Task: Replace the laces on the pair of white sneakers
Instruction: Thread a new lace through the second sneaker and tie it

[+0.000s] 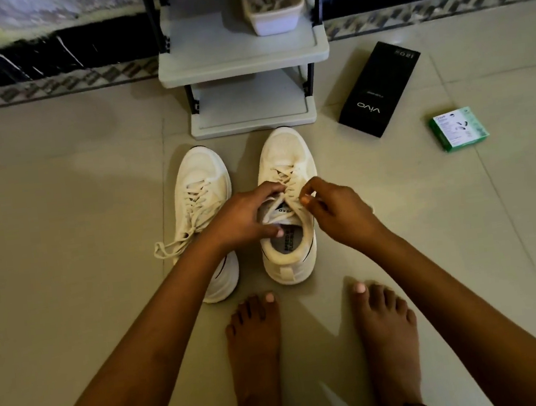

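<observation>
Two white sneakers stand side by side on the tiled floor, toes pointing away from me. The left sneaker (203,190) has its cream laces undone, with the loose ends (171,245) trailing off its left side. Over the right sneaker (283,154), my left hand (245,217) grips the tongue and the left side of the opening, thumb inside the collar. At the top eyelets of that shoe my right hand (330,209) pinches the lace. Most of this shoe's lacing is still threaded.
A grey shelf rack (244,62) stands just beyond the shoes, with a white bin (276,21) of cream laces on it. A black box (379,90) and a small green box (458,129) lie on the floor at right. My bare feet (322,340) are below the shoes.
</observation>
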Demonstrator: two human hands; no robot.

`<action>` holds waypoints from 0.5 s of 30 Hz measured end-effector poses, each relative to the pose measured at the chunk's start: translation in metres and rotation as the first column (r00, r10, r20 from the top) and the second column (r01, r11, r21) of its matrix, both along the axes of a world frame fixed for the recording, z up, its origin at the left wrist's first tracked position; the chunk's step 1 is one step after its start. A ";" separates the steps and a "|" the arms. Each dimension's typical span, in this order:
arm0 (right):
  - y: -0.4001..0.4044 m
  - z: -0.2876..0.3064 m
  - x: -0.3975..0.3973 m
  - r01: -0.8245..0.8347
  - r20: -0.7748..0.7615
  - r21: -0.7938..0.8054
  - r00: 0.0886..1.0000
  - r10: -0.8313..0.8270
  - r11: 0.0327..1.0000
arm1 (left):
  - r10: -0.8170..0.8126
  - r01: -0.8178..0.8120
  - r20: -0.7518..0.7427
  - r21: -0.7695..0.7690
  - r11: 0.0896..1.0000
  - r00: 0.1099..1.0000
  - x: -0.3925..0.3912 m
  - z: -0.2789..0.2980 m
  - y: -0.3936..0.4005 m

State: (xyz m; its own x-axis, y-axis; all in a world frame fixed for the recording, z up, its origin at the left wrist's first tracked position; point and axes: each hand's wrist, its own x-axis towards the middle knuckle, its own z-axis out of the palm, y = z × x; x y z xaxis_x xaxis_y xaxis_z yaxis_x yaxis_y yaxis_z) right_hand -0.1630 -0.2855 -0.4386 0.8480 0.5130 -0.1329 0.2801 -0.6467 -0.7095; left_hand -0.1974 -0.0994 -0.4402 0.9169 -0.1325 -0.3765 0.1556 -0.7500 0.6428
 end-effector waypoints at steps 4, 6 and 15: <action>0.001 0.000 0.002 -0.087 0.095 -0.158 0.990 0.103 0.984 | 0.012 -0.012 0.009 -0.018 1.000 1.000 0.002 0.002 0.000; 0.001 0.004 0.007 -0.135 0.136 -0.234 0.976 0.170 0.963 | 0.007 -0.007 0.012 -0.003 1.000 1.000 0.002 0.002 -0.001; -0.008 0.083 0.029 0.457 -0.541 0.662 0.840 -0.044 0.594 | -0.017 0.016 0.017 0.091 0.996 1.000 0.003 0.001 -0.004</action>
State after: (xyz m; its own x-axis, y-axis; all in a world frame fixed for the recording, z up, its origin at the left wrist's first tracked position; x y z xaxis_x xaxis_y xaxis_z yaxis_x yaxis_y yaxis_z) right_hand -0.1337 -0.2934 -0.3553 0.9080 0.3746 -0.1877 -0.2675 0.1733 -0.9479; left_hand -0.1947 -0.1030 -0.4391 0.9216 -0.1135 -0.3711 0.1317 -0.8080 0.5743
